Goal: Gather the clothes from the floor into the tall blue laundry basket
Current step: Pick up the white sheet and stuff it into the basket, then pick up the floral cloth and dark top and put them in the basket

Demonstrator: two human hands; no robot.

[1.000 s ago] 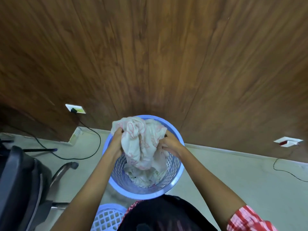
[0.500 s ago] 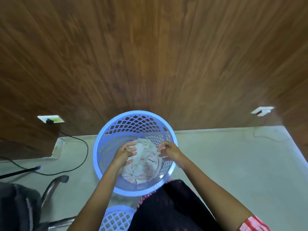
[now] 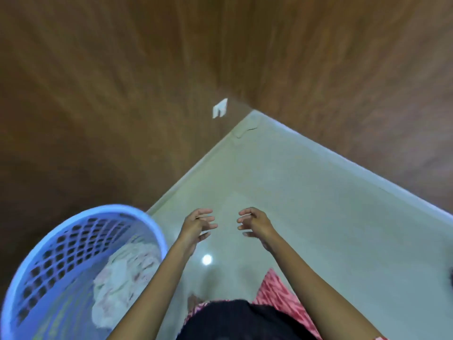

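Observation:
The tall blue laundry basket [image 3: 61, 241] stands at the lower left, against the wooden wall. A white cloth with pink print [image 3: 122, 280] lies inside it. My left hand [image 3: 196, 225] is to the right of the basket's rim, over bare floor, fingers spread and holding nothing. My right hand [image 3: 255, 223] hovers a little further right, fingers also apart and empty. No clothes show on the floor in this blurred view.
Wood-panelled walls [image 3: 122, 94] meet at a corner with a white wall socket [image 3: 220, 108] near the floor. A pale tiled floor [image 3: 306, 204] stretches right. A dark object [image 3: 450, 278] shows at the right edge.
Both hands have come out of the basket and moved right, over the floor. The view has swung right, so the basket now sits at the lower left. The white cloth stays inside.

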